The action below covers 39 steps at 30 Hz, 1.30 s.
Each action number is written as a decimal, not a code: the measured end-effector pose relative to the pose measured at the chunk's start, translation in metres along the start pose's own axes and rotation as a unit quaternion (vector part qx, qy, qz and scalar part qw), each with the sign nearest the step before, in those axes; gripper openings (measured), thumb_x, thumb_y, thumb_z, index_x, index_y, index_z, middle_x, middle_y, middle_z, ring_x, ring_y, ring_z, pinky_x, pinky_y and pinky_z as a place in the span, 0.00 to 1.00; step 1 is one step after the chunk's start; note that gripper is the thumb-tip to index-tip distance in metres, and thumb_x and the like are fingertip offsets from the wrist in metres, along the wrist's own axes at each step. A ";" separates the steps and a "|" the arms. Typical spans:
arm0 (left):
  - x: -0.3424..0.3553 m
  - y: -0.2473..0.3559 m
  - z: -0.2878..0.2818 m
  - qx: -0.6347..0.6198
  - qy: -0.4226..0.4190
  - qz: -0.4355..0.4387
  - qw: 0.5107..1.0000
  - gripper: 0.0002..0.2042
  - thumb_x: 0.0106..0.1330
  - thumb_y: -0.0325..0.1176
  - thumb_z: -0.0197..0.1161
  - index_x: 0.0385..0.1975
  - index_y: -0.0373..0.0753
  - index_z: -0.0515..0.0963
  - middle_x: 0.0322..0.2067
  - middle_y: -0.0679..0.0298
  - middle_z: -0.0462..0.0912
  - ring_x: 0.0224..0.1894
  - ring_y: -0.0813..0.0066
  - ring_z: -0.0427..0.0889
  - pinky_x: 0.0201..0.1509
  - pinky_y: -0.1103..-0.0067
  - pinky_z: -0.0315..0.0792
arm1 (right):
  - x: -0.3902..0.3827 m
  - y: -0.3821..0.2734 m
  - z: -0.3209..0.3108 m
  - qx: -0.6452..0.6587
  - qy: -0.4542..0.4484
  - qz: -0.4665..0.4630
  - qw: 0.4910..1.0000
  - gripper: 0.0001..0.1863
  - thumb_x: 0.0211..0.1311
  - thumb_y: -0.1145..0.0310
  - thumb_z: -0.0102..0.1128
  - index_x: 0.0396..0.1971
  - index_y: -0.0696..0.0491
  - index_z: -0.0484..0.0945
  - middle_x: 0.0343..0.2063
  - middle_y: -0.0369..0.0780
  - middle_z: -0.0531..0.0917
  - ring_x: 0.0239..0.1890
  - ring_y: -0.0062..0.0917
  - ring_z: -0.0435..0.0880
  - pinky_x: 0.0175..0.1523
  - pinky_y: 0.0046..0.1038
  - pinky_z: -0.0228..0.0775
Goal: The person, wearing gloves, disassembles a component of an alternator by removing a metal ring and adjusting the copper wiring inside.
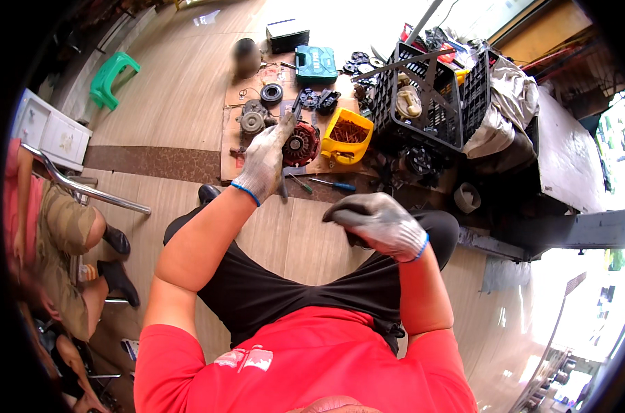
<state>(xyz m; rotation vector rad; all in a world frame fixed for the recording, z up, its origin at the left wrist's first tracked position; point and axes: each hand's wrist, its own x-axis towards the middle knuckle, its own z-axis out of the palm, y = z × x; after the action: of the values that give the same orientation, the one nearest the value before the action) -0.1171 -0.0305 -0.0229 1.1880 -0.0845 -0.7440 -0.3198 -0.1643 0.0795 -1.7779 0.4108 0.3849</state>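
My left hand (264,160), in a whitish work glove with a blue cuff, is closed round a long dark hand tool (296,105). One end of it points away past my fingers; its jaws, if any, are too small to make out. Directly right of this hand lies a round red motor part (300,143) with a metal hub. My right hand (381,221), gloved alike with a dark-coated palm, hovers near my right knee. Its fingers curl inward, hiding whatever may be in them. A blue-handled screwdriver (336,184) and a green-handled one (300,182) lie between the hands.
Beyond the motor part, cardboard (231,117) bears a metal housing (252,120), a black ring (272,93) and a teal case (316,65). A yellow container (348,135) holds reddish-brown pieces. Black crates (422,96) stand right; a green stool (113,79) and a seated person (71,227) are left.
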 end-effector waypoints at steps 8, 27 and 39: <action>-0.005 0.016 0.007 0.007 -0.108 -0.040 0.993 0.20 0.74 0.49 0.62 0.45 0.35 0.80 0.40 0.63 0.86 0.39 0.79 0.85 0.44 0.79 0.83 | 0.005 0.046 -0.069 0.013 0.284 -0.081 0.955 0.12 0.68 0.69 0.61 0.43 0.62 0.85 0.33 0.40 0.88 0.35 0.21 0.84 0.43 0.24 0.75; 0.018 0.018 -0.002 -0.167 0.127 0.013 0.978 0.16 0.78 0.53 0.54 0.52 0.49 0.74 0.39 0.64 0.86 0.35 0.68 0.86 0.29 0.71 0.79 | -0.236 0.226 -0.005 -0.402 0.271 0.060 0.873 0.11 0.62 0.74 0.56 0.39 0.52 0.86 0.37 0.43 0.87 0.30 0.38 0.87 0.35 0.37 0.80; 0.067 -0.064 -0.059 0.240 0.046 0.350 0.904 0.26 0.69 0.25 0.55 0.68 0.44 0.67 0.50 0.53 0.82 0.50 0.57 0.83 0.58 0.68 0.77 | -0.495 0.463 0.116 -0.187 -0.076 0.516 0.833 0.33 0.66 0.37 0.55 0.64 0.42 0.77 0.58 0.50 0.81 0.61 0.46 0.79 0.65 0.41 0.71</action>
<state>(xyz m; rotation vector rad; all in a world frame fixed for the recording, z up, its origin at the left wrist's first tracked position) -0.0712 -0.0309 -0.1226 1.5251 -0.6137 -0.0186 -0.9783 -0.1211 -0.1135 -1.7290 1.2491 1.4375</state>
